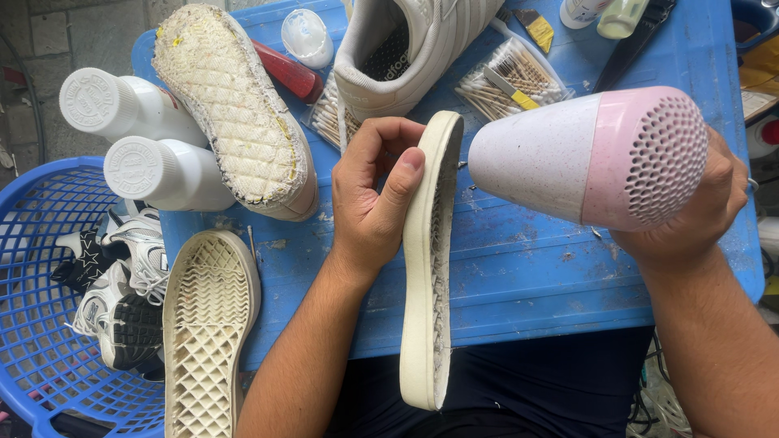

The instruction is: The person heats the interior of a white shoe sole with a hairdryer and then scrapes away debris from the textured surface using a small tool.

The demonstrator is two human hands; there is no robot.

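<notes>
Blue plastic counter (527, 276), scuffed and speckled with dried glue and grit, set against a grey block wall (73, 32) at upper left. To the left, a blue mesh basket (32, 324) holding black-and-white sneakers (122, 300). On the counter: two white capped bottles (138, 138) lying side by side, an upturned shoe (235, 113) with its glue-stained bottom bared, a detached waffle-patterned sole (207, 332) overhanging the near edge, a white sneaker (414, 57), packs of cotton swabs (507, 77), a red tube (284, 71).

Held above the counter's near edge in the left hand (373, 195): a cream rubber sole (428, 259), turned on edge, toe end pinched between thumb and curled fingers, heel end hanging over the lap. Smooth pale sidewall facing left; inner face rough, grey, crusted with old adhesive.

Right hand (698, 211) wrapped around a pink-and-white hair dryer (592, 158), nozzle close to the sole's upper end, perforated pink rear grille facing the camera.
</notes>
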